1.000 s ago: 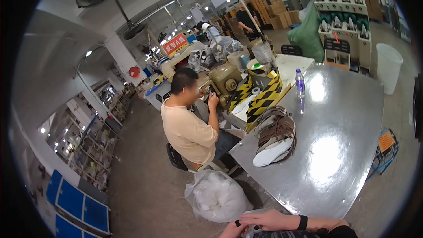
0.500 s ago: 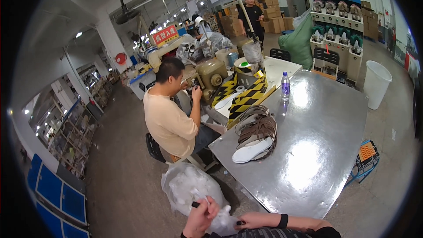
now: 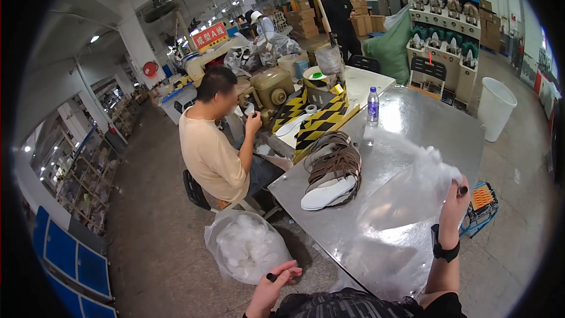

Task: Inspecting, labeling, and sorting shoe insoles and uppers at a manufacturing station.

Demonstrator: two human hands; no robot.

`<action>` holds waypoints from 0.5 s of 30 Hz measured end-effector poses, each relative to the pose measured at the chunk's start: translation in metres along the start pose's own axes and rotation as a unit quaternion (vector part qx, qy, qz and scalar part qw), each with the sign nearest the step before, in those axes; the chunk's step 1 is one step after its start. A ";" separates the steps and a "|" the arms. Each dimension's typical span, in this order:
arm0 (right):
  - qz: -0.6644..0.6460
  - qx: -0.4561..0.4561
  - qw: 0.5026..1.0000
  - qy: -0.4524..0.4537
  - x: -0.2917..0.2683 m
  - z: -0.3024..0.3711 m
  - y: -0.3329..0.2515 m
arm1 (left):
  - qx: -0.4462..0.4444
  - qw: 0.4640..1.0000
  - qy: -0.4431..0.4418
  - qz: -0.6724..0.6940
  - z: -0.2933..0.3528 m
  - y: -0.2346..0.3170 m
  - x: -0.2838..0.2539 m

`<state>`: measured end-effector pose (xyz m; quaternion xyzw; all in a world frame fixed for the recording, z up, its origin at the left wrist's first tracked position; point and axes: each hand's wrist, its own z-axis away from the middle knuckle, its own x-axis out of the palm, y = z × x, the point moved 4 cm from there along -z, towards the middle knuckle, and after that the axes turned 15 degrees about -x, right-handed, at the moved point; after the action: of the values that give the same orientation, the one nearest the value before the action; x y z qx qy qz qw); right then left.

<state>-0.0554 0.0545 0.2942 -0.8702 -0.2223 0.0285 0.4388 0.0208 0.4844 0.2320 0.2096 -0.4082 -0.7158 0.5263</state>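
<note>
Right hand point(image 3: 454, 206) raised over steel table point(image 3: 412, 118), gripping clear plastic sheet point(image 3: 406, 200) (dark marker between fingers). Left hand point(image 3: 272, 285) low, pinching black pen point(image 3: 271, 277) near bag of white pieces point(image 3: 247, 246).

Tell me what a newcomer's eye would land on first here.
Probably the big clear plastic bag that the right hand lifts over the shiny metal table. Next, the stack of brown sandals mid-table. The left hand, low at the frame's bottom, holds a dark marker above a full plastic bag on the floor.
</note>
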 end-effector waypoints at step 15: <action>0.274 0.027 0.837 -0.473 -0.002 0.153 0.090 | -0.079 0.983 -0.076 -0.149 -0.167 -0.023 -0.013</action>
<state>-0.0620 0.1226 0.1301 -0.7636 -0.1541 0.5620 0.2780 0.1336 0.4379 0.1151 0.1705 -0.3536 -0.8300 0.3962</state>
